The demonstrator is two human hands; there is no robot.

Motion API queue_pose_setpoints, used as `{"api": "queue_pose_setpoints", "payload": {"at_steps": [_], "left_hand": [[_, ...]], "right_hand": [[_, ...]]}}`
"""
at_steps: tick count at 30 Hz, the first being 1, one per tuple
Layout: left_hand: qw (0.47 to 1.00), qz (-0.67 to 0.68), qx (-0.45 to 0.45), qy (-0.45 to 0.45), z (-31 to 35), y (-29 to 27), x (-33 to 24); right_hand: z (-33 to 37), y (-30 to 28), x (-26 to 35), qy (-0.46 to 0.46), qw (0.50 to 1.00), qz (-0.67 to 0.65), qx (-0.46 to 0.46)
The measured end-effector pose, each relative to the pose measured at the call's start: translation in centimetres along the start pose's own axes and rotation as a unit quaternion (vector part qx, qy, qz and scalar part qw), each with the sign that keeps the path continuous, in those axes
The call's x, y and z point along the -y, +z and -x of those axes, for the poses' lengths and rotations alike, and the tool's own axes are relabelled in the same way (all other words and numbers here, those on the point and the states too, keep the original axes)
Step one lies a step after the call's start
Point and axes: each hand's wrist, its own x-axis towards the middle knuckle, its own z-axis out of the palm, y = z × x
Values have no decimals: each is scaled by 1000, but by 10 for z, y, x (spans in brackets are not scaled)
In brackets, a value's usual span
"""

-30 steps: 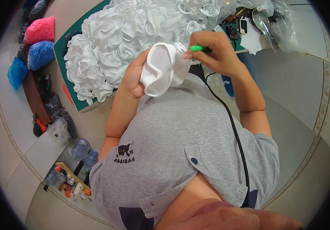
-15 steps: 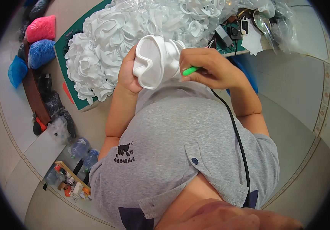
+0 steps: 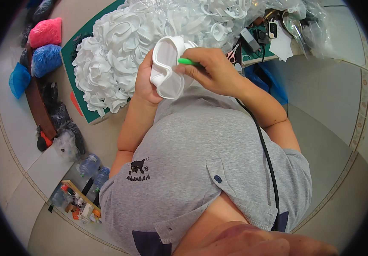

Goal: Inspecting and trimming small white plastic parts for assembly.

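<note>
In my left hand (image 3: 145,83) is a white padded eye mask (image 3: 167,86) with a raised rim and a nose notch. It is tilted so that its hollow inner side shows, and part of it lies behind my right hand. My right hand (image 3: 218,71) is closed round a slim tool with a green, rounded end (image 3: 188,62). That end sticks out at the mask's right edge; the rest of the tool is hidden in the fist. Both hands are above my lap, in front of a big heap of similar white pieces (image 3: 107,64).
The heap lies on a green table (image 3: 71,45). Scissors (image 3: 234,55), a grey adapter (image 3: 249,40), papers (image 3: 281,47) and clear plastic bags (image 3: 318,38) are at the right. Pink (image 3: 46,32) and blue bags (image 3: 46,60) stand at the left. A black cable (image 3: 263,141) runs down my shirt.
My right hand has moved left with the green-ended tool, up against the mask. The mask has turned a little, showing more of its inside. Scissors on the table have come into sight.
</note>
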Motion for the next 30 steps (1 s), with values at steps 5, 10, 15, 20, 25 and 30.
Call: {"api": "queue_pose_setpoints", "payload": {"at_steps": [5,10,15,20,25,30], "left_hand": [[1000,28,3,13,4,-6,1],[999,14,35,22,8,3,4],[999,16,-15,-42,8,7,4],[989,19,-66,-129,5,7,8],[978,83,-16,-188,8,3,10],[970,125,-32,-207,8,14,12]], "right_hand": [[4,-2,3,-170,983,14,-66],[3,-19,0,-116,988,35,-97],[0,-38,-1,-94,988,73,-96],[-17,-35,9,-231,962,145,-13],[-36,-38,16,-250,948,169,96],[-46,-36,17,-267,926,198,178]]}}
